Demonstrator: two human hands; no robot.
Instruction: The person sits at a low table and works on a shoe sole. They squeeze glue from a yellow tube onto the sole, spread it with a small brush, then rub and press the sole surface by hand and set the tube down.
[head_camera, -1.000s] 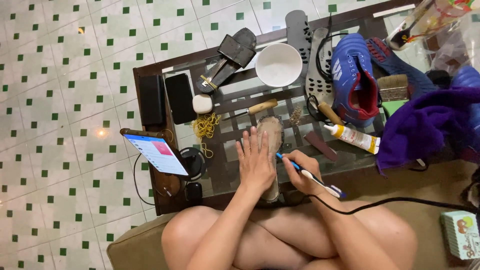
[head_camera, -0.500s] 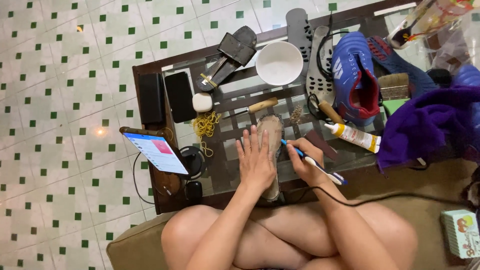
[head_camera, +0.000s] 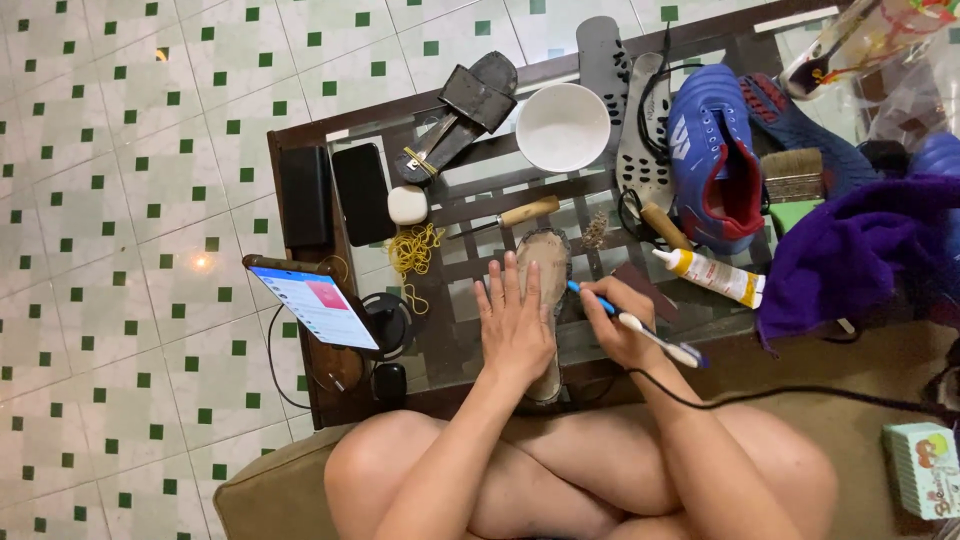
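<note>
Person seated cross-legged on a tan cushion, bare knees nearest, both arms reaching to the near edge of a dark-framed glass counter (head_camera: 300, 150).

Left hand (head_camera: 515, 320): flat, fingers spread, pressed down on a worn grey shoe sole (head_camera: 545, 262) that lies lengthwise, toe pointing far. The sole's near end pokes out under the wrist.

Right hand (head_camera: 620, 335): fingers pinched around a blue-and-white pen-like tool (head_camera: 640, 325), its blue tip touching the sole's right edge. A black cable (head_camera: 760, 395) runs right from this hand across the cushion (cannot tell whether it joins the tool).

Left of the hands: a phone with lit screen (head_camera: 315, 305) propped on a stand at the counter's near left corner, yellow rubber bands (head_camera: 412, 250) just beyond.

Right of the hands: a white glue tube with yellow band (head_camera: 712, 277), lying flat; a purple cloth (head_camera: 860, 250) heaped at the right edge.

Middle depth: a wooden-handled tool (head_camera: 510, 215) just beyond the sole's toe; a small white case (head_camera: 407, 205); a dark phone (head_camera: 362, 192) and a black power bank (head_camera: 305, 195) side by side on the left.

Far: white bowl (head_camera: 562, 127), a black sandal (head_camera: 465, 110) to its left, a blue and red football boot (head_camera: 712, 155) to its right, a brush (head_camera: 792, 175) beside the boot. Floor is white tile with green squares.
</note>
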